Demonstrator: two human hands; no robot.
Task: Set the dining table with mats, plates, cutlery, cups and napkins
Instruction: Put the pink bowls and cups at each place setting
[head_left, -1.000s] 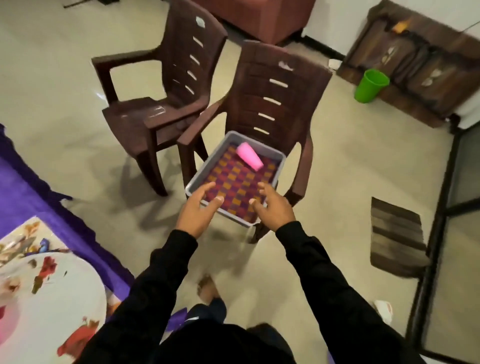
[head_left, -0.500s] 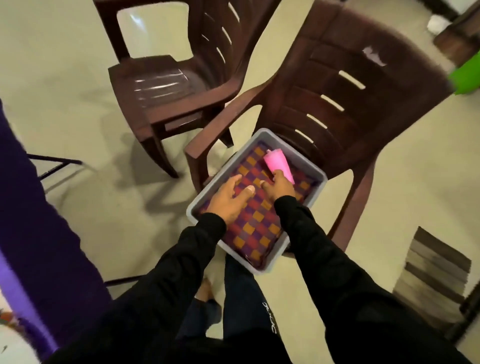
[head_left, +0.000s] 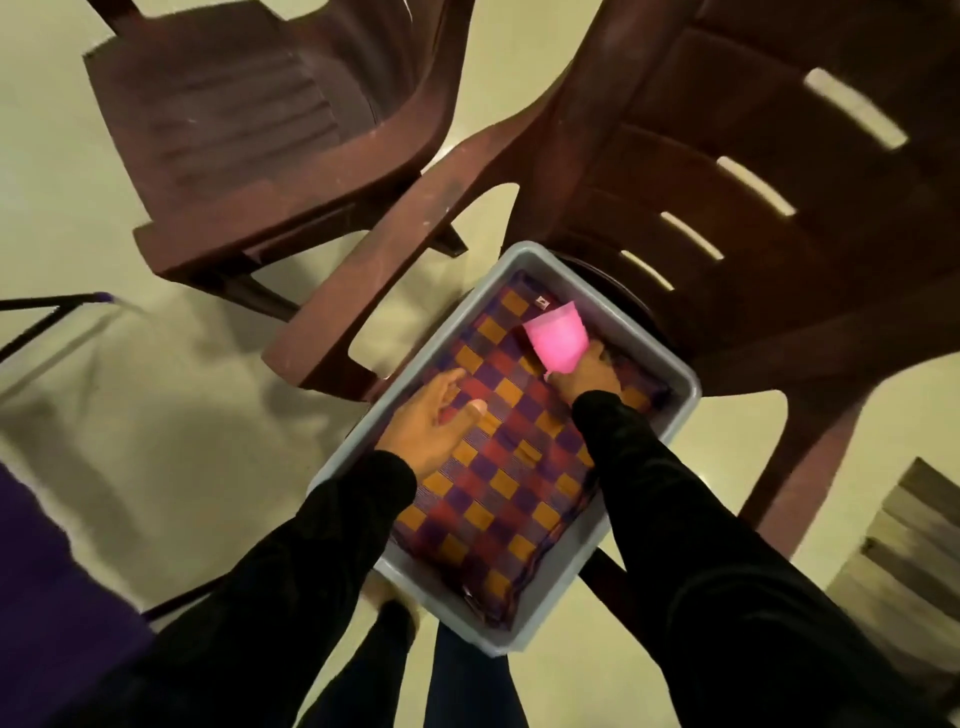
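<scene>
The right hand (head_left: 589, 374) gripped the pink cup (head_left: 557, 339), tilted, mouth toward the left hand (head_left: 431, 421), whose fingers (head_left: 452, 382) lay relaxed on the checked mats (head_left: 498, 483).

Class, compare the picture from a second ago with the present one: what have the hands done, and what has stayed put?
Both hands reached forward into the grey tray. The right hand took hold of the pink cup; the left hand came down onto the checked mats. Tray and mats stayed on the chair.
</scene>
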